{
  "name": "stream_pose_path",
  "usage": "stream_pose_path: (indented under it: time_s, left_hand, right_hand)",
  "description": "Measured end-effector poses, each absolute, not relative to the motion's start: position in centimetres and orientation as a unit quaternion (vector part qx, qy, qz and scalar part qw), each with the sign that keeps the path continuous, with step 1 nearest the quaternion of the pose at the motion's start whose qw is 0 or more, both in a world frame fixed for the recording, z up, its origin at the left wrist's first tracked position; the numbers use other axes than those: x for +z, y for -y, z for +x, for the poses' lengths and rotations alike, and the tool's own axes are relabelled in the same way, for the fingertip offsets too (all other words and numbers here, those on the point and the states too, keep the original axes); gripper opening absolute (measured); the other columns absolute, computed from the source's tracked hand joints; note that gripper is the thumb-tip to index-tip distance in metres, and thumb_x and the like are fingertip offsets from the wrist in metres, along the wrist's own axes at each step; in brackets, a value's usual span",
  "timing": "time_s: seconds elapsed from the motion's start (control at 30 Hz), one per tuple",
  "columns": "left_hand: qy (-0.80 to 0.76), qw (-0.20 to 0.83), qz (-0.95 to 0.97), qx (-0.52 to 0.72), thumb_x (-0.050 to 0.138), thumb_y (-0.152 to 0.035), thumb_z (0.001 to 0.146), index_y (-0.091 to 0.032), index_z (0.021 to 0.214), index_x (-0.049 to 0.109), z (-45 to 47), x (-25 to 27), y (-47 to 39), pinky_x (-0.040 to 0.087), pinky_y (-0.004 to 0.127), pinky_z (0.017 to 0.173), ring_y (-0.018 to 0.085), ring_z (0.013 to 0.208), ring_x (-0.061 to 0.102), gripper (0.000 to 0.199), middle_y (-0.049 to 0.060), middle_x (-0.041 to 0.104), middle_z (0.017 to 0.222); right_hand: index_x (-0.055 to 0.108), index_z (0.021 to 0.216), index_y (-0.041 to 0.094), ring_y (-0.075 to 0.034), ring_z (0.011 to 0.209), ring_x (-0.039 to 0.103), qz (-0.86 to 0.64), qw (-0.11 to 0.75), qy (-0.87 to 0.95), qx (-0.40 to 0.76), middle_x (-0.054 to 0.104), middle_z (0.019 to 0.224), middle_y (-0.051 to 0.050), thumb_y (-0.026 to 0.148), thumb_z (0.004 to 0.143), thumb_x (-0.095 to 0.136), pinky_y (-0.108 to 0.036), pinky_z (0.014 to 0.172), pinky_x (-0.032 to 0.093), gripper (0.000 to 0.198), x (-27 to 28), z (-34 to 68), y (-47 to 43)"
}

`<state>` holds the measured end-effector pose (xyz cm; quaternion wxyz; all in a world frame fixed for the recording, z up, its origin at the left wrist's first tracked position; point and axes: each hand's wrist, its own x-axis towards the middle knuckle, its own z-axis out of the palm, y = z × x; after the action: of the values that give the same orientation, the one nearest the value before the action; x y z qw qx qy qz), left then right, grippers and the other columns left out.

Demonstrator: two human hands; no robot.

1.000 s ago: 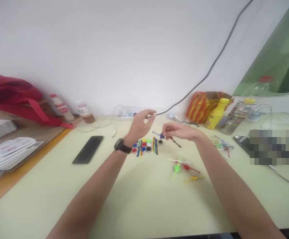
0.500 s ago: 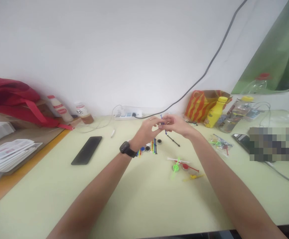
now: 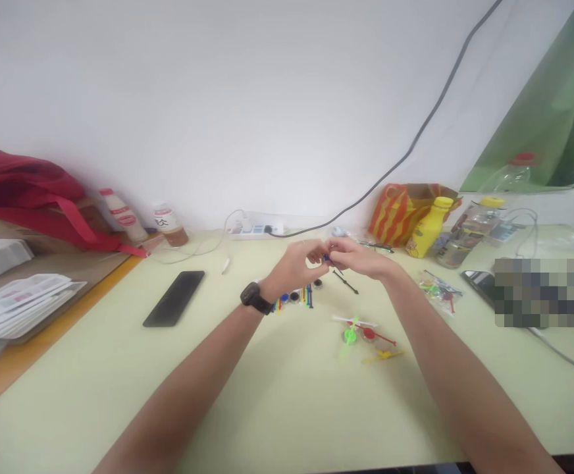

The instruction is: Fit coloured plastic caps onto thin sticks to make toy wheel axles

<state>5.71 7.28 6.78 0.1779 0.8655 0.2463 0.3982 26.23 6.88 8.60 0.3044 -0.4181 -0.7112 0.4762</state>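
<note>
My left hand (image 3: 301,264), with a black watch (image 3: 257,297) on its wrist, meets my right hand (image 3: 359,257) above the table. Between their fingertips is a small blue plastic piece (image 3: 326,258), mostly hidden by the fingers. Just below the right hand lies a thin black plastic stick (image 3: 346,282). Several coloured sticks (image 3: 307,296) lie below the left hand, beside a blue disc (image 3: 284,298) and black discs (image 3: 294,297). Closer to me are pieces with round centres and arms: green (image 3: 349,336), red (image 3: 368,334) and yellow (image 3: 384,355), with a white stick (image 3: 353,320) behind.
A black phone (image 3: 174,299) rests on the left, near papers (image 3: 25,303) and a red bag (image 3: 25,184). Bottles (image 3: 169,225) and a power strip (image 3: 255,228) stand along the wall. At right are a striped bag (image 3: 390,214), a yellow bottle (image 3: 430,230) and a plastic packet (image 3: 440,289).
Both hands have come slightly lower in view. The blue piece, earlier upright with its ends showing above and below the fingers, is now tilted and more covered.
</note>
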Motion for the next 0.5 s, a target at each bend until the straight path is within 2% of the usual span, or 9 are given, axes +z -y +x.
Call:
stream_pose_path:
  time_s: [0.17,0.27,0.37,0.43,0.5]
  left_hand:
    - [-0.263,0.17,0.872,0.377,0.065,-0.019,0.087,-0.02,0.091,0.064,6.0,6.0,-7.2,0.053,0.029,0.076,0.015,0.078,0.063,0.004,0.001,0.069,0.085]
    - [-0.273,0.169,0.879,0.353,0.066,-0.024,0.089,-0.02,0.086,0.061,6.7,4.9,-7.0,0.053,0.029,0.073,0.017,0.079,0.064,0.007,0.001,0.068,0.082]
    - [-0.274,0.149,0.907,0.284,0.063,-0.025,0.094,-0.022,0.098,0.064,7.6,3.5,-6.6,0.053,0.032,0.078,0.019,0.087,0.067,0.006,0.003,0.071,0.092]
    - [-0.284,0.107,0.926,0.224,0.062,-0.025,0.095,-0.023,0.108,0.067,8.0,2.6,-6.3,0.052,0.035,0.082,0.023,0.094,0.067,0.014,0.006,0.072,0.097]
    - [-0.296,0.066,0.937,0.171,0.063,-0.025,0.095,-0.023,0.106,0.07,8.2,2.0,-6.3,0.05,0.037,0.084,0.026,0.098,0.066,0.014,0.007,0.071,0.094]
  right_hand:
    - [0.063,0.092,0.02,-0.012,0.064,0.042,-0.474,0.285,0.713,0.431,0.048,0.071,0.004,0.024,0.08,0.054,-0.025,0.057,0.034,0.016,8.1,27.2,-7.5]
    - [0.067,0.102,0.019,-0.014,0.067,0.048,-0.506,0.263,0.739,0.36,0.054,0.074,0.002,0.022,0.082,0.052,-0.025,0.06,0.037,0.025,7.3,28.5,-8.5]
    - [0.071,0.105,0.017,-0.016,0.073,0.057,-0.551,0.165,0.777,0.256,0.066,0.083,-0.002,0.019,0.081,0.059,-0.025,0.063,0.04,0.026,6.5,29.3,-9.3]
    - [0.07,0.111,0.015,-0.016,0.072,0.061,-0.571,0.093,0.782,0.232,0.071,0.087,-0.004,0.018,0.08,0.065,-0.025,0.061,0.042,0.032,5.9,29.4,-9.6]
    - [0.069,0.115,0.014,-0.017,0.072,0.064,-0.579,0.055,0.78,0.231,0.073,0.089,-0.005,0.017,0.076,0.072,-0.024,0.059,0.042,0.039,5.2,29.0,-9.7]
